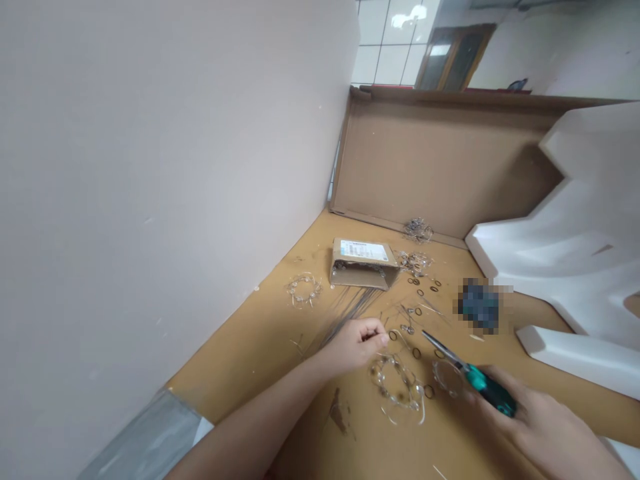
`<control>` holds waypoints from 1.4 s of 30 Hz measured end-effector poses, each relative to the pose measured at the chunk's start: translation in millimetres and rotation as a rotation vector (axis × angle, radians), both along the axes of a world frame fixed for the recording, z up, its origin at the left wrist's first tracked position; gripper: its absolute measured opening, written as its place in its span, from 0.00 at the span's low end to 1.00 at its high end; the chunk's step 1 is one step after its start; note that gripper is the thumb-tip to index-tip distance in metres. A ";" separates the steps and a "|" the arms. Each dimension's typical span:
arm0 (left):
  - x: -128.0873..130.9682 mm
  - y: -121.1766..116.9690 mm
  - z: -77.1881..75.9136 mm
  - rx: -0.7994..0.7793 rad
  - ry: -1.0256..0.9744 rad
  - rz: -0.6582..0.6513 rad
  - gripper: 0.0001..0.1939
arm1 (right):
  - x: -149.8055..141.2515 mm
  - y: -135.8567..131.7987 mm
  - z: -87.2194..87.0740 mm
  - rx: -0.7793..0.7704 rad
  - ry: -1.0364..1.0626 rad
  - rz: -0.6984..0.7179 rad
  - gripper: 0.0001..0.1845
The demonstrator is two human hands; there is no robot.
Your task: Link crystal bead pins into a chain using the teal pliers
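My right hand (535, 413) is wrapped round the green and black handle of long-nose pliers (477, 379), whose narrow jaws point up and left. My left hand (357, 343) is closed in a pinch; what lies between its fingertips, if anything, is too small to make out. A small dark ring (393, 335) and a thin pale wire (403, 339) are right beside those fingertips. Below them lies a wire ring with clear beads (399, 380) and loose wire ends. A second beaded wire ring (449, 379) is partly behind the pliers.
An open cardboard box (364, 267) stands at the back, with straight thin wires (350, 310) before it. More wire pieces (414, 262) and another beaded ring (304, 289) lie around. White foam (530, 247) borders the right, a pale wall (200, 167) the left, cardboard (430, 167) the back.
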State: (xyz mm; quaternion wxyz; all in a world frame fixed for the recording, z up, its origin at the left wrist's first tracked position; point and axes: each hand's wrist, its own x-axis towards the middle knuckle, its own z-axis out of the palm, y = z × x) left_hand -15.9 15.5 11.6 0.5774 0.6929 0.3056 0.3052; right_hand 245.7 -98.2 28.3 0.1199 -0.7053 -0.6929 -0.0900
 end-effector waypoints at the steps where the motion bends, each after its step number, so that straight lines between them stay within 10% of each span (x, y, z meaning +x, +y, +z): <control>1: -0.2 -0.5 2.2 -0.030 -0.013 -0.015 0.11 | 2.9 -0.4 -4.6 -0.095 0.017 -0.097 0.16; 5: -0.4 -2.5 7.8 -0.131 -0.031 -0.055 0.11 | 5.9 -3.1 -26.9 -0.149 -0.043 -0.291 0.21; 17: 1.8 -2.9 -1.8 -0.117 -0.008 -0.093 0.11 | -0.7 -8.5 -47.7 0.064 -0.249 -0.146 0.20; 22: -0.2 -5.9 -4.1 0.184 0.113 -0.066 0.09 | -2.2 4.2 -30.5 0.073 0.236 0.024 0.20; 29: -0.7 -4.1 -4.3 0.539 0.270 -0.127 0.10 | -64.1 39.5 7.8 -0.318 1.063 0.079 0.16; 42: -4.4 1.6 0.0 0.368 0.330 0.023 0.15 | -68.4 49.9 -12.1 -0.414 1.309 0.078 0.19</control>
